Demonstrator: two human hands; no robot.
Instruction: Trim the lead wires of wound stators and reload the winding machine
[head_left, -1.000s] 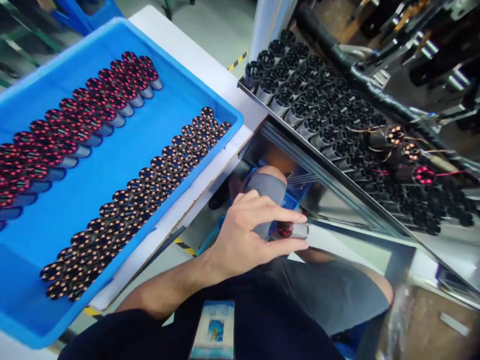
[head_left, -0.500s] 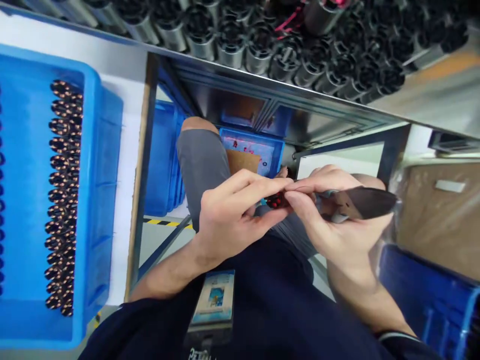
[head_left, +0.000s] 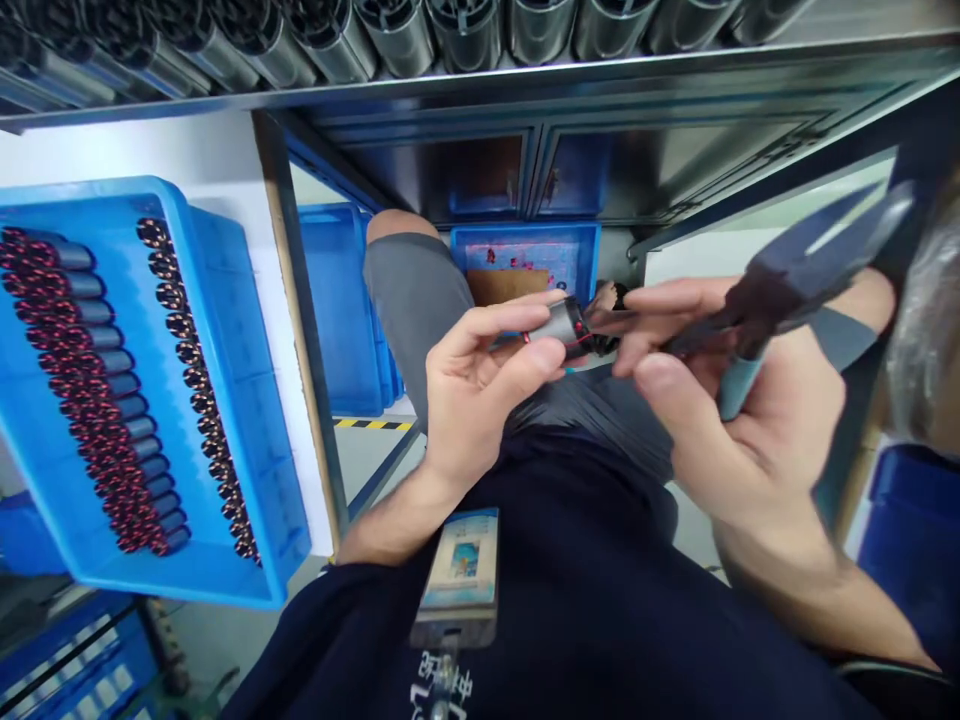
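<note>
Between the thumb and fingers of my left hand [head_left: 476, 385] is a small silver cylindrical motor part [head_left: 553, 326], lying on its side. Red wire shows at its dark right end, which faces my other hand. My right hand [head_left: 772, 430] is closed around dark-jawed pliers [head_left: 787, 265] with a teal grip, jaws pointing up and right, away from the part. The fingertips of that hand are just right of the part's wire end and are blurred. I cannot tell whether they touch a wire.
At the left, a blue bin [head_left: 176, 400] holds rows of motor parts with red and copper windings. Metal cylinders [head_left: 465, 30] line the bench edge [head_left: 450, 90] above. Below it sits a blue tray [head_left: 581, 255] with cardboard and red scraps. Another blue bin [head_left: 337, 310] stands left of my knee.
My hands have moved apart, and the motor part now shows more fully in my left hand. The pliers have swung upward in my right hand. The view has shifted, revealing more of the left bin.
</note>
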